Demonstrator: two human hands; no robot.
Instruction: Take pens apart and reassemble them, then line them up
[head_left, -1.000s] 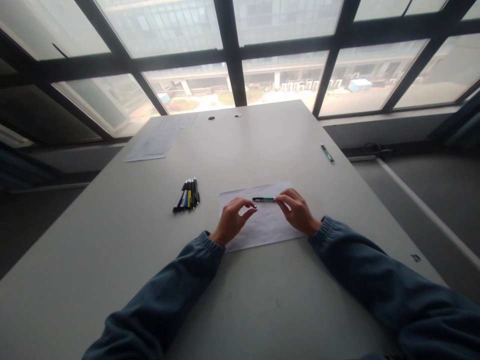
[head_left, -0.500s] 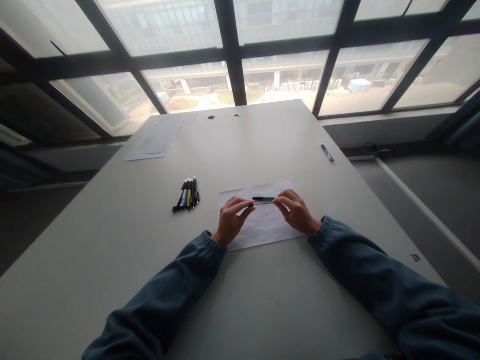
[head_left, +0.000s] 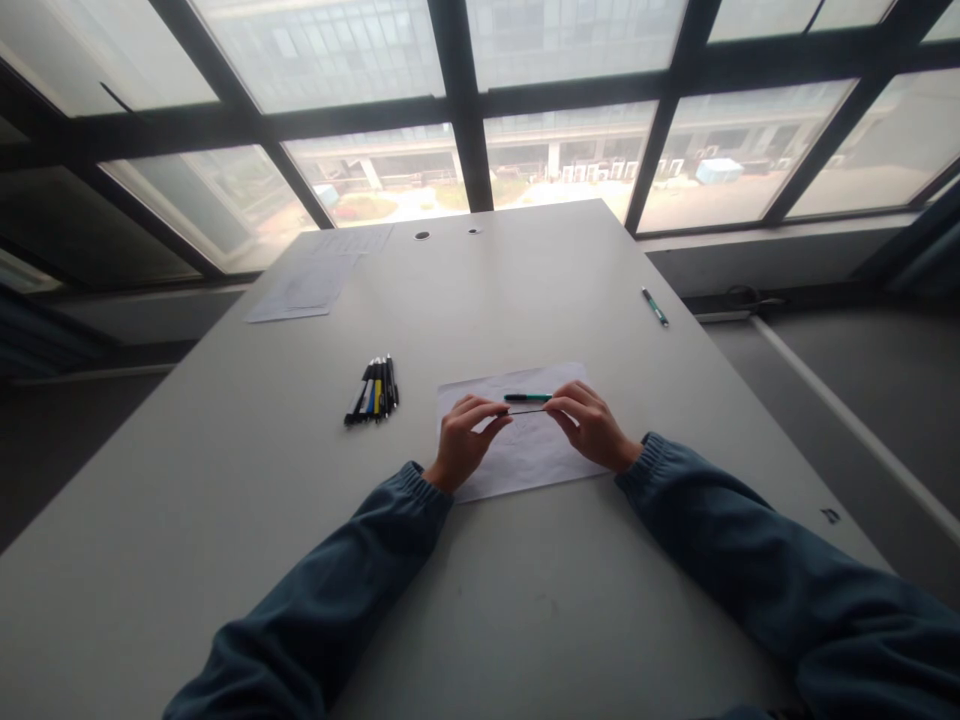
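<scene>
Between both hands a thin dark pen refill point(head_left: 526, 411) is held level, just over a sheet of white paper point(head_left: 525, 468). My left hand point(head_left: 466, 440) pinches its left end between thumb and fingers. At the other end, my right hand point(head_left: 589, 420) has the same kind of pinch; the fingertips hide both tips. Just behind the refill lies a black and green pen barrel point(head_left: 527, 397), its right end partly covered by my right fingers.
Left of the paper, several pens point(head_left: 375, 390) lie side by side. Another green pen point(head_left: 655, 307) rests by the table's right edge. Loose papers point(head_left: 304, 285) lie at the far left, and a small black object point(head_left: 830, 516) is near the right edge. Windows stand beyond the table point(head_left: 480, 300).
The refill has shifted very slightly, and its visible stretch now looks uniformly dark. Both hands keep their pinch in almost the same place.
</scene>
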